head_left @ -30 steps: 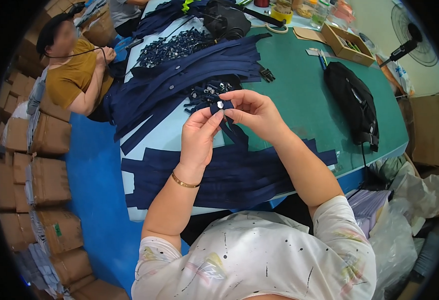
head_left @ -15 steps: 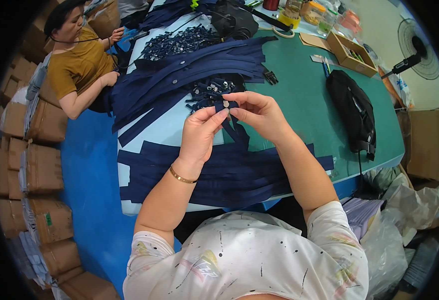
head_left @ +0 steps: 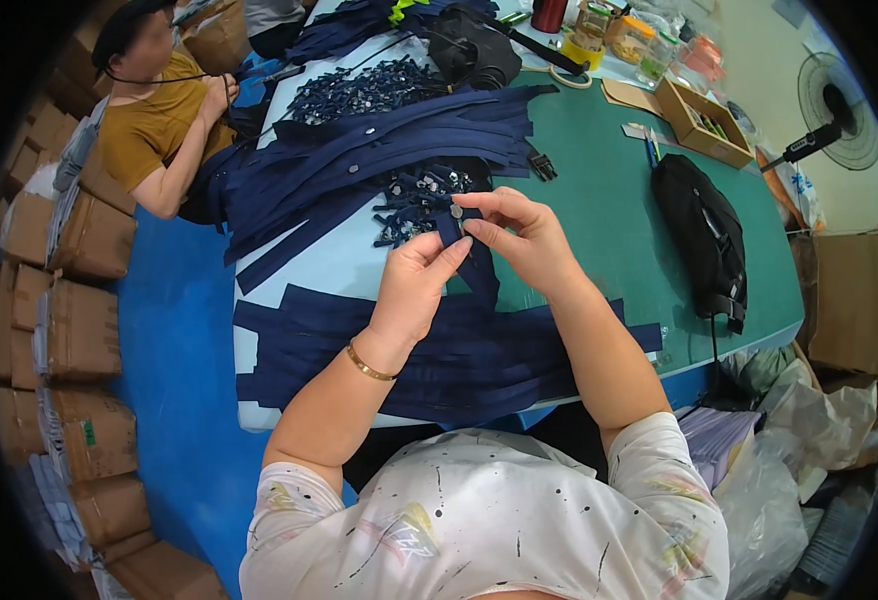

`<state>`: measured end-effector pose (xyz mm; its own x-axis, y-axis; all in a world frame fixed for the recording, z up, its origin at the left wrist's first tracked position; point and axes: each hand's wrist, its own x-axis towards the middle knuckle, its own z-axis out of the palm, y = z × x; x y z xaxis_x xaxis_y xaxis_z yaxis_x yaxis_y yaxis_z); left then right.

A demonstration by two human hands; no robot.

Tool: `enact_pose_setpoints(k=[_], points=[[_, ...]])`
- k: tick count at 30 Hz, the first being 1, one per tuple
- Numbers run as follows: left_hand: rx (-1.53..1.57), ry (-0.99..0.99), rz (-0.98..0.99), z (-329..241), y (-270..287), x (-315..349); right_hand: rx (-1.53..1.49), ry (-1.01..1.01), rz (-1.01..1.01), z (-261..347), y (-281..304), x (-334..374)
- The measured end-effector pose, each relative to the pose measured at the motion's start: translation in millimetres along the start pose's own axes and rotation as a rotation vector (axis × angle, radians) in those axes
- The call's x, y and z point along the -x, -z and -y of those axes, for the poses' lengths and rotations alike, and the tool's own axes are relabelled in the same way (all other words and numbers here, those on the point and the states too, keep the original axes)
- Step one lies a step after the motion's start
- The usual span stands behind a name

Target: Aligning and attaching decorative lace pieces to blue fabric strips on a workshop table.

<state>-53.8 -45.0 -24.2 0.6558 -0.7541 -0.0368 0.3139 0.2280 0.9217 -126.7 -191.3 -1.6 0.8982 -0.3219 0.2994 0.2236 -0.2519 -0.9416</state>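
Both hands meet over the table at a navy fabric strip [head_left: 478, 275], whose tail hangs down to the right of my left hand. With thumb and index finger, my left hand [head_left: 411, 285] pinches the strip near its upper end. My right hand [head_left: 527, 242] is closed at the same end, beside a small round silver metal piece [head_left: 456, 212] on it. Behind my fingers lies a heap of small navy tabs with metal bits [head_left: 404, 205]. Below my hands, long navy strips [head_left: 429, 365] lie side by side along the near table edge.
More navy strips [head_left: 359, 165] spread across the middle, with another heap of small pieces [head_left: 359, 90] beyond. A black bag [head_left: 699, 230], wooden box [head_left: 704, 125] and black buckle [head_left: 542, 166] sit on the green mat. A co-worker [head_left: 159, 130] is at the far left, near stacked cartons [head_left: 84, 330].
My left hand has moved slightly right and down, and the strip between my fingers has turned so more of it shows. The co-worker's lower hand has risen to meet the other.
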Motion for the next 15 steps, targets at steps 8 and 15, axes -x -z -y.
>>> enact_pose_setpoints(k=[8,15], points=[[0.104,0.085,0.033,-5.7,-9.4,2.7,-0.006,-0.067,0.029,7.8,-0.7,0.9],[0.024,0.087,0.039,6.0,0.3,-0.3,0.192,0.104,0.037,1.5,6.5,-0.7]])
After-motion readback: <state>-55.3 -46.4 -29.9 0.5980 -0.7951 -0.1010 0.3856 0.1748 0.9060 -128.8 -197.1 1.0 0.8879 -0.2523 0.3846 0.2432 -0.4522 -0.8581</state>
